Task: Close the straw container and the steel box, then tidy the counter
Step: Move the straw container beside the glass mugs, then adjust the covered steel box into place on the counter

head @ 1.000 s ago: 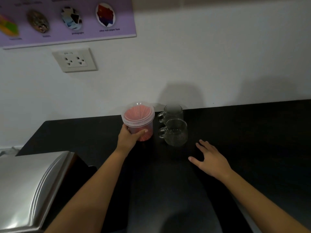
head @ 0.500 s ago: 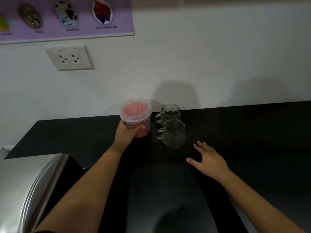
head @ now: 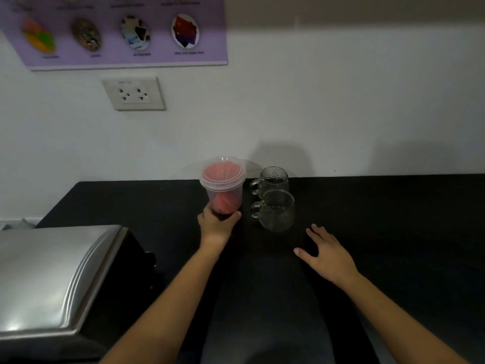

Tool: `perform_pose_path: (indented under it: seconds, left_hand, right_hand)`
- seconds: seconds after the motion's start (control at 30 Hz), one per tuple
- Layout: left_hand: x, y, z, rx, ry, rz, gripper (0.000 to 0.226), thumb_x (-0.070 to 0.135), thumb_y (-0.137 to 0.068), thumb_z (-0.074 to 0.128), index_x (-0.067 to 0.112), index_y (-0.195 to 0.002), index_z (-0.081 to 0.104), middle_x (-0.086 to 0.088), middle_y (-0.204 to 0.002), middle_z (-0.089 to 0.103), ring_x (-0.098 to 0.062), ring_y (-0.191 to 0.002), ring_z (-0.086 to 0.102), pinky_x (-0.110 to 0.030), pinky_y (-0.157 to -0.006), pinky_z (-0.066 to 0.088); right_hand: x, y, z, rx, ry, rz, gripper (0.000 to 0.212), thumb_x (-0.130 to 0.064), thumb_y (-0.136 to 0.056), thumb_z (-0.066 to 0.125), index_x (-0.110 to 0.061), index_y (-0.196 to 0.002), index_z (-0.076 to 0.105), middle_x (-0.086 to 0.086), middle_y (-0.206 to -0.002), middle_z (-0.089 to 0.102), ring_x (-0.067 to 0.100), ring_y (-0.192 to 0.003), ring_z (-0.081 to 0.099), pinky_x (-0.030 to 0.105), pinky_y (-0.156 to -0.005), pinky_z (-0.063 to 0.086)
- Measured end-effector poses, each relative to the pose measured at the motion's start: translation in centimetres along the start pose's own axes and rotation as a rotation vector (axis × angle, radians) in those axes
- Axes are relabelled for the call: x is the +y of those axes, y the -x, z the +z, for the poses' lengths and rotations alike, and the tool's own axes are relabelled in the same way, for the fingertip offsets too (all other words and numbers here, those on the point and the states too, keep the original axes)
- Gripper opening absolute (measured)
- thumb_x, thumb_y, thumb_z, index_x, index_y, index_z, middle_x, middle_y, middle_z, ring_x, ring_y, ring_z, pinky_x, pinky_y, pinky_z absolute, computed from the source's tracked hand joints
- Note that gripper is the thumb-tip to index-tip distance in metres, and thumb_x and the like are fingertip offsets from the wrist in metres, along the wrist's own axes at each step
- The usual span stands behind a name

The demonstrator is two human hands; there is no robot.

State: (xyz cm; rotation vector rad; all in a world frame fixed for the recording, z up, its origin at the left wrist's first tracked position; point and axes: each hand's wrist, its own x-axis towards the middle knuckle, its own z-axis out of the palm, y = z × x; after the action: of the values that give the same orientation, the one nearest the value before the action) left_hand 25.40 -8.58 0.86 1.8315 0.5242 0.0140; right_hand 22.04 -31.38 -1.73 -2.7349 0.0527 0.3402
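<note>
A clear plastic straw container [head: 223,183] full of pink straws, lid on top, stands near the back of the black counter [head: 393,219]. My left hand [head: 216,224] grips its lower part from the front. My right hand [head: 326,254] rests flat on the counter with fingers spread, holding nothing. The steel box [head: 49,279] sits at the left with its shiny lid down.
Two clear glass mugs [head: 274,206] stand one behind the other just right of the straw container, close to my right hand. Behind them rises a white wall with a power socket [head: 133,93] and a purple poster [head: 118,30].
My left hand has slid lower on the straw container, which now sits slightly further back. The right hand has stayed on the counter.
</note>
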Motion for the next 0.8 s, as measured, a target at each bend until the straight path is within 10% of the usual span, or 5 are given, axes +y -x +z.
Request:
perform_pose_path:
  seconds: [0.8]
  left_hand:
    - [-4.2, 15.6, -9.3, -0.433, -0.063, 0.207, 0.030, 0.035, -0.079, 0.067, 0.025, -0.108, 0.065, 0.014, -0.102, 0.063, -0.002, -0.100, 0.058, -0.013, -0.079, 0.043]
  right_hand:
    - [-5.4, 11.2, -0.4, 0.016, -0.403, 0.000, 0.047, -0.035, -0.089, 0.052, -0.019, -0.133, 0.044, 0.005, -0.138, 0.048, 0.019, -0.128, 0.044, 0.035, -0.102, 0.038]
